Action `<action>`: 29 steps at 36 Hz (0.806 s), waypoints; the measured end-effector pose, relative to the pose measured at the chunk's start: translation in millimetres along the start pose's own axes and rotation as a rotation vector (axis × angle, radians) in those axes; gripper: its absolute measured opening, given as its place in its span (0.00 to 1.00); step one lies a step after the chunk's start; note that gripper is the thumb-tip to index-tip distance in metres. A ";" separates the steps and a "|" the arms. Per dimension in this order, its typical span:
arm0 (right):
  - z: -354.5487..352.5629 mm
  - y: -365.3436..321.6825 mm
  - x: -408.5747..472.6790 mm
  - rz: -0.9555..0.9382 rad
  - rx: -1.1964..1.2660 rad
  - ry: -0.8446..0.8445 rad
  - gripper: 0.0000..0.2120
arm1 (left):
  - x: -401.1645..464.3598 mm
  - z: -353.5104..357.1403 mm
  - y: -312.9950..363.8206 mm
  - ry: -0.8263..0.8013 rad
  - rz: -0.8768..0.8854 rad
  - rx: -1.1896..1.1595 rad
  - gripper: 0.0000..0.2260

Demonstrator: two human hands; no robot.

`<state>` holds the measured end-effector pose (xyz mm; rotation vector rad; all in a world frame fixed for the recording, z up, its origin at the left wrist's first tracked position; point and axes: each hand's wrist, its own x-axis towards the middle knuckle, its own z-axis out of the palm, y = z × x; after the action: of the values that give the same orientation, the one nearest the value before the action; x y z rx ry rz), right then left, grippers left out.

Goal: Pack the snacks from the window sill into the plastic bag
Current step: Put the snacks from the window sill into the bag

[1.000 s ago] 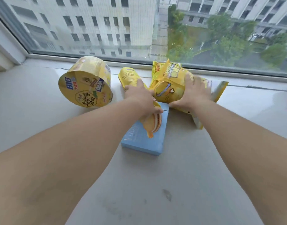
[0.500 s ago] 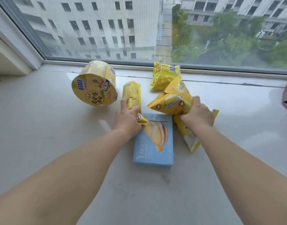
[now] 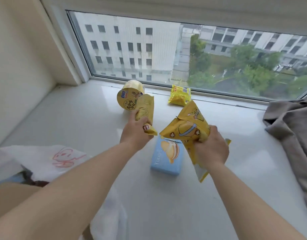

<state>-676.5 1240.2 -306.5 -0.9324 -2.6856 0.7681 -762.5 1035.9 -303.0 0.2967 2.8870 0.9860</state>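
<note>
The left hand point(image 3: 136, 129) gripped a narrow yellow packet point(image 3: 145, 112) near its lower end, fingers curled round it, and held it upright above the sill point(image 3: 79, 115). Just beyond that hand, partly hidden behind the packet, a yellow cup point(image 3: 127, 97) lay on its side with its printed lid facing the person.

The right hand point(image 3: 210, 148) clutched a bunch of yellow bags point(image 3: 187, 130), fingers wrapped round their crumpled middle. One bag rose in a point above the hand, another spread toward the left hand, and a third hung below the wrist. How many bags it held could not be told for sure. All were lifted off the sill.

Between the two hands and beneath them, a blue box point(image 3: 166, 155) lay flat on the sill, its far end under the held bags. Well beyond the right hand, close to the window point(image 3: 166, 54), a small yellow pack point(image 3: 179, 95) rested on the sill.

Below the left forearm, at the near edge, lay the white plastic bag point(image 3: 45, 160) with a red drawing on it. Far to the outside of the right hand, grey cloth point(image 3: 293, 125) was heaped on the sill.
</note>
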 end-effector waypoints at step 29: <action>-42.0 -224.3 -282.3 -0.390 0.089 -0.188 0.20 | -335.2 -274.2 -226.3 0.373 0.193 -0.236 0.12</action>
<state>-558.2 932.0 -155.6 -0.3104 -2.8318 0.9105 -507.0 627.5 -221.6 0.4193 3.0590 1.5515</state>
